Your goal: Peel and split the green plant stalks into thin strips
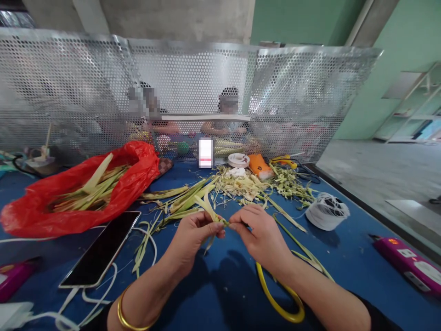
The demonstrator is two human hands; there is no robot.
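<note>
Near the middle of the view, my left hand (198,234) pinches a small bundle of pale green husk strips (209,209) between thumb and fingers. A loose end of the bundle points up and to the left. Close on its right, my right hand (257,230) is closed, its thumb and fingertips on the thin green end of the same bundle. Beyond the hands, long husk strips (191,200) lie on the blue table (220,285), beside a heap of shredded husk (241,185). A yellow ring (267,294) lies partly under my right forearm.
A red plastic bag (138,161) of husks and a phone (101,250) with white cables are at left. White cord (325,214) and a purple tool (408,262) lie right. Tape (238,160) and an orange packet (260,165) sit before a perforated metal screen (193,78); people are behind it.
</note>
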